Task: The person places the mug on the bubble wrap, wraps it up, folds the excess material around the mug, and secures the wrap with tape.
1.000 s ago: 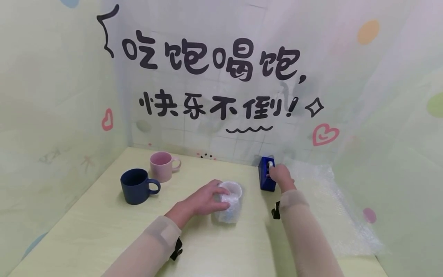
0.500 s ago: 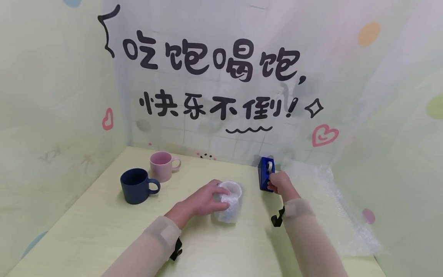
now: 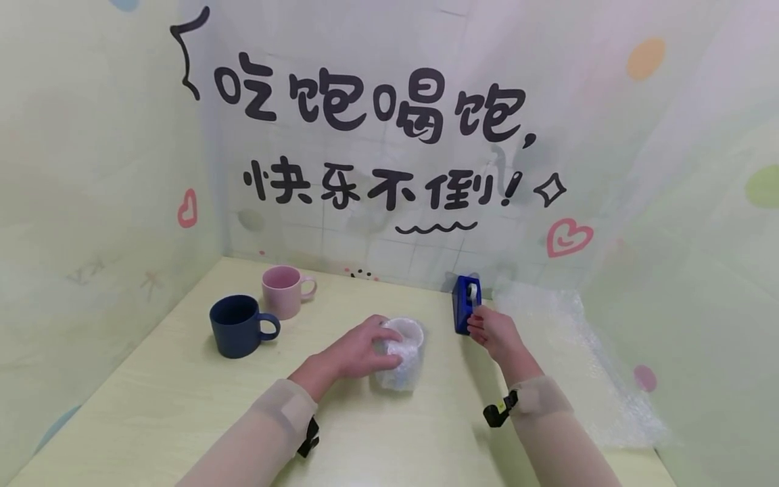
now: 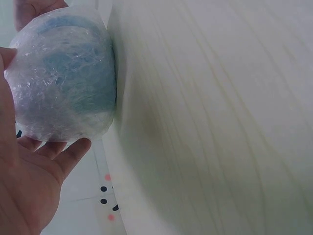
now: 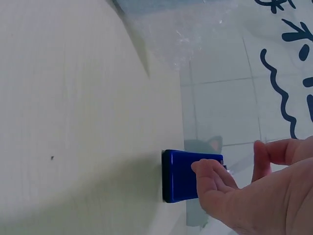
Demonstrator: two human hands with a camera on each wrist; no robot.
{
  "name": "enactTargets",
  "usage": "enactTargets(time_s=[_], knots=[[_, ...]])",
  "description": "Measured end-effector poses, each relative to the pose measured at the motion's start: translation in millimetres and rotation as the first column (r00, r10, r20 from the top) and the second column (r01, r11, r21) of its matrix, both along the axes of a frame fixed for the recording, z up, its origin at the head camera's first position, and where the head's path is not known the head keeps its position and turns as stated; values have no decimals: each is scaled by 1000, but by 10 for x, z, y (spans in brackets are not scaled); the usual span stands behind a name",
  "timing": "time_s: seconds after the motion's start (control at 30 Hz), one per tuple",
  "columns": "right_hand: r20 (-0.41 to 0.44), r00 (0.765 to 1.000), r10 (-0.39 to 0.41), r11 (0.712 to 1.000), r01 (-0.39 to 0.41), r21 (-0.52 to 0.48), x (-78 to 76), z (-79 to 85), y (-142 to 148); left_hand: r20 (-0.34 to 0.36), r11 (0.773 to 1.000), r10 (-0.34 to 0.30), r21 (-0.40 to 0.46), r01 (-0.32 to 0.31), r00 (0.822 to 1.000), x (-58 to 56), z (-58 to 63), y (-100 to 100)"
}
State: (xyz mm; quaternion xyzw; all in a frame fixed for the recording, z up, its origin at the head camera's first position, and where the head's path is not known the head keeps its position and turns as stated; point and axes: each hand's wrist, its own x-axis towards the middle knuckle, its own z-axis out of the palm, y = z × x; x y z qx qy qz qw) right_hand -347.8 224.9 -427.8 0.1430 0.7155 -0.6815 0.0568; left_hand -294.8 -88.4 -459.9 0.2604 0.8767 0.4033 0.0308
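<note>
My left hand (image 3: 359,348) holds a cup wrapped in bubble wrap (image 3: 400,375) upright on the table, thumb and fingers about its rim. Through the wrap, the cup (image 4: 68,78) looks light blue in the left wrist view. At the back right, a blue tape dispenser (image 3: 460,310) stands near the wall. In front of it, my right hand (image 3: 500,336) pinches the end of a clear tape strip (image 3: 477,302) that runs from the roll. In the right wrist view the thumb and index finger meet beside the dispenser (image 5: 182,177); the strip itself is hard to make out.
A navy mug (image 3: 236,331) and a pink mug (image 3: 282,294) stand at the left. A sheet of bubble wrap (image 3: 584,379) lies along the right side of the table. Printed wall sheets close off the back and both sides.
My right hand has drawn back from the tape roll, toward me and slightly down, uncovering the roll. The left hand and the wrapped cup have stayed in place.
</note>
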Motion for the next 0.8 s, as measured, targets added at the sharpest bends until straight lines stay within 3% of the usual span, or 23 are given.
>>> enactTargets(time_s=[0.23, 0.6, 0.8], knots=[[-54, 999, -5, 966, -9, -259, 97, -97, 97, -13, 1000, -5, 2, 5, 1000, 0, -9, 4], [-147, 987, 60, 921, -111, -375, 157, -192, 135, -6, 1000, -11, 6, 12, 1000, -2, 4, -3], [-281, 952, 118, 875, -234, -425, 220, -314, 170, -7, 1000, -12, 0, 12, 1000, 3, 1, -4]])
